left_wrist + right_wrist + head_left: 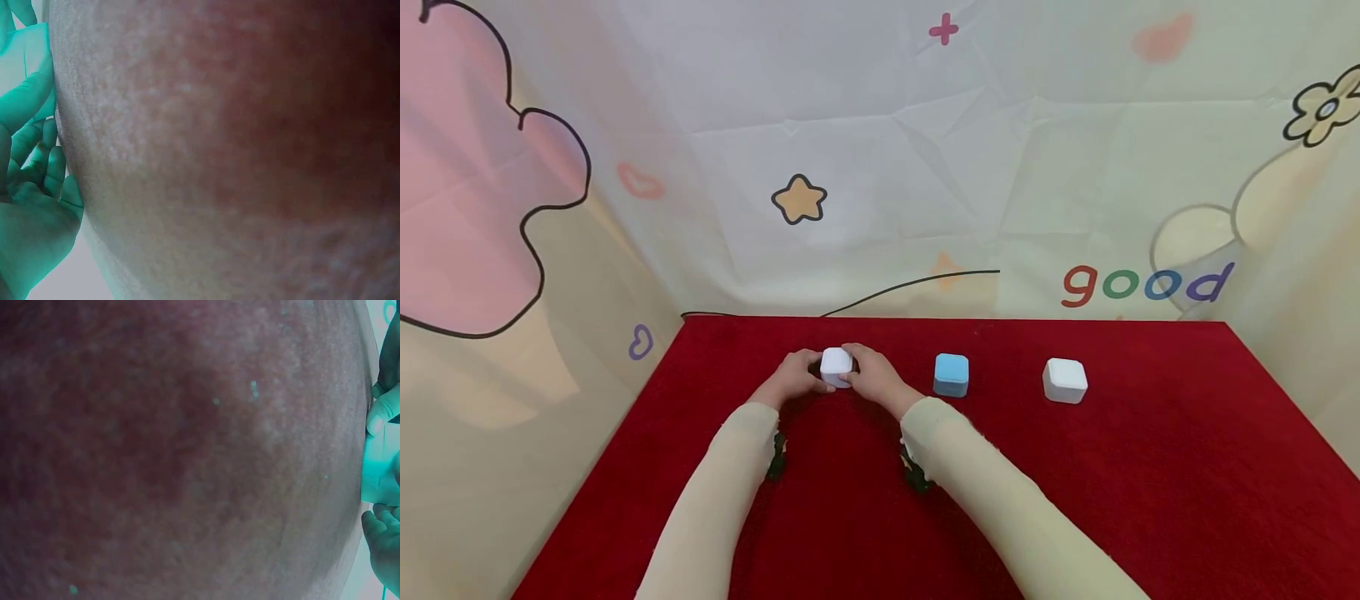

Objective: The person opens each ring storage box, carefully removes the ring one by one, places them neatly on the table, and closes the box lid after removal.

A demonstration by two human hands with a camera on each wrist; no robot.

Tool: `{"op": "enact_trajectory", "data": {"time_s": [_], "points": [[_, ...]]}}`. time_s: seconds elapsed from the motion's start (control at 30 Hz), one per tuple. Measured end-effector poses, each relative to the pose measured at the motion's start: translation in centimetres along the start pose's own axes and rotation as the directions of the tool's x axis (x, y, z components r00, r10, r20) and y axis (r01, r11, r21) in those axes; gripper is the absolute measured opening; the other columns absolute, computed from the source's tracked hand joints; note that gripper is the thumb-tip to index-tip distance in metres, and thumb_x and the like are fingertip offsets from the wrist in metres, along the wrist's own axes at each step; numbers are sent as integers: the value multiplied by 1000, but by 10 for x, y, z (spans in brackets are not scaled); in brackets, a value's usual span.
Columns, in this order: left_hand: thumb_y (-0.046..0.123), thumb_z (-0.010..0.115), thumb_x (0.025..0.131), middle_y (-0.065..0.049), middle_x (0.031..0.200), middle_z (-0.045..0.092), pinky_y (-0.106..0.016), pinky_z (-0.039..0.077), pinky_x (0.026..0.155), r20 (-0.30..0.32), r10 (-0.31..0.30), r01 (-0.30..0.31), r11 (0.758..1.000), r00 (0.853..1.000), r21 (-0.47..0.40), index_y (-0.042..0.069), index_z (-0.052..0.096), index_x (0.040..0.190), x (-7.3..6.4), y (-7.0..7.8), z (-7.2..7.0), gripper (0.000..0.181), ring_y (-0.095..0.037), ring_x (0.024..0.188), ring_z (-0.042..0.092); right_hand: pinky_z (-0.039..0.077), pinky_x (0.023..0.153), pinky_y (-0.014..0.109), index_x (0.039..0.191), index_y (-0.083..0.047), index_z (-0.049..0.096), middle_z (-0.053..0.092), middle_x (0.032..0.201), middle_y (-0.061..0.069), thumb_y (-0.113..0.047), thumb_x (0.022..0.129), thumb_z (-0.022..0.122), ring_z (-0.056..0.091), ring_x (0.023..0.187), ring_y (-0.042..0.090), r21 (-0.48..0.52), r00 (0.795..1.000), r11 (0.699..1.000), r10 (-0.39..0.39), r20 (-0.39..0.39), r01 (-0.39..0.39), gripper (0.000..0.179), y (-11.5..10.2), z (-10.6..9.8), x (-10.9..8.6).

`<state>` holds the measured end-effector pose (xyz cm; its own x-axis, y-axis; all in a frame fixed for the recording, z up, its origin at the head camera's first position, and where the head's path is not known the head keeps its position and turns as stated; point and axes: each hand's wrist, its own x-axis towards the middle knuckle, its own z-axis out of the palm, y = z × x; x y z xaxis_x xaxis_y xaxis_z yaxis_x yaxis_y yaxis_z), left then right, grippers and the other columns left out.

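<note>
A small white box with rounded corners (837,367) is held between both hands toward the back left of the red-covered table. My left hand (793,375) grips its left side, thumb at the lower front edge. From the right, my right hand (877,377) grips it with fingers near the top rear and thumb at the front. Part of the white box (381,469) shows at the right edge of the right wrist view, tinted green, with fingers at both ends. Skin close to the lens fills most of both wrist views. Whether the box touches the table cannot be told.
Right of the hands stands a light blue box (951,375), and farther right another white box (1065,381). A red cloth (1150,483) covers the table. Behind it hangs a pale printed curtain (880,167) along the table's back edge.
</note>
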<state>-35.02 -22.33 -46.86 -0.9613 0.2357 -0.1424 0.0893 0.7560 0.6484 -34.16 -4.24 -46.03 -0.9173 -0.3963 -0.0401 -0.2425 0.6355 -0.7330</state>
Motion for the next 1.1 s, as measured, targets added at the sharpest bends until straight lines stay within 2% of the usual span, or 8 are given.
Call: {"op": "enact_trajectory", "data": {"time_s": [0.67,0.9,1.1], "points": [[11,77,89,-26,139,60,-54,43,116,4,-5,4,999,1000,33,-3,56,143,0,1,1,60,-39,131,50,41,121,48,153,-1,44,50,156,19,-14,101,63,51,138,34,12,1000,1000,10,17,-10,56,1,-2,3],[11,76,90,-27,144,54,-56,37,120,11,-42,42,999,999,24,-4,52,146,0,1,1,63,-41,138,44,40,122,48,153,-1,43,49,156,19,-14,101,62,50,140,34,22,1000,1000,18,23,-19,56,1,-3,3],[11,77,90,-26,143,55,-56,38,120,5,-51,51,999,999,11,-3,53,145,-1,1,0,62,-40,137,44,40,122,47,153,-1,44,50,156,19,-15,102,61,51,139,33,28,1000,999,21,23,-21,55,0,-3,4]]}}
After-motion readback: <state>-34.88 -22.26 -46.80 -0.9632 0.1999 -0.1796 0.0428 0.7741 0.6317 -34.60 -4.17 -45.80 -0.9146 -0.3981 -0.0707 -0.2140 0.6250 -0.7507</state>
